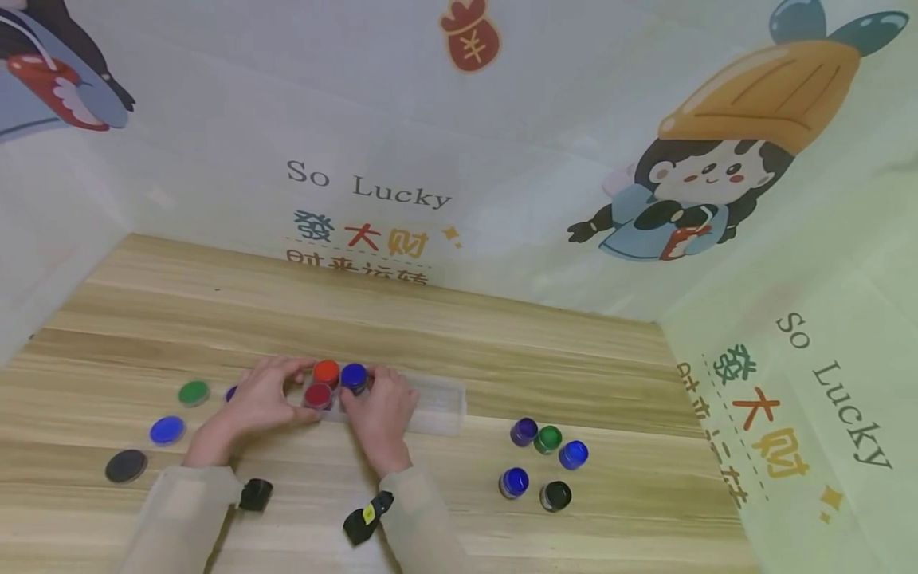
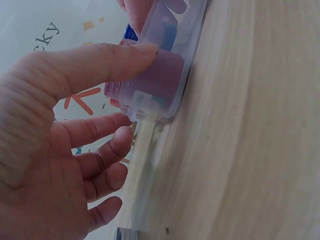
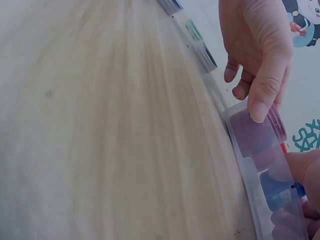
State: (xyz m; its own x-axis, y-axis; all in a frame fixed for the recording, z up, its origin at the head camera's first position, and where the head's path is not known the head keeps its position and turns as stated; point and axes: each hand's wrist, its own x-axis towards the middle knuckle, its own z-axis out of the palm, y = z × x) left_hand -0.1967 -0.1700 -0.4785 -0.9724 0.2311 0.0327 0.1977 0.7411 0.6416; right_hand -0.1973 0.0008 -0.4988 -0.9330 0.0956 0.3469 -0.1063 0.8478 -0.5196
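Note:
A long translucent plastic box (image 1: 442, 406) lies on the table in front of me. In its left end stand an orange-red paint jar (image 1: 326, 372) and a dark red paint jar (image 1: 319, 396), side by side. My left hand (image 1: 261, 396) grips that end, its thumb pressed on the near wall and the index finger by the end corner. My right hand (image 1: 383, 406) pinches a blue paint jar (image 1: 354, 376) inside the box, just right of the red ones. Through the box wall (image 3: 250, 175), the right wrist view shows this blue jar low down, fingers behind it.
Right of the box stand several jars: purple (image 1: 524, 431), green (image 1: 548, 439), two blue (image 1: 574, 454) and black (image 1: 555, 496). At left lie flat round pieces in green (image 1: 194, 393), blue (image 1: 168, 430) and black (image 1: 126, 466); another is partly behind the left hand. Printed cloth walls (image 1: 502, 199) enclose the table.

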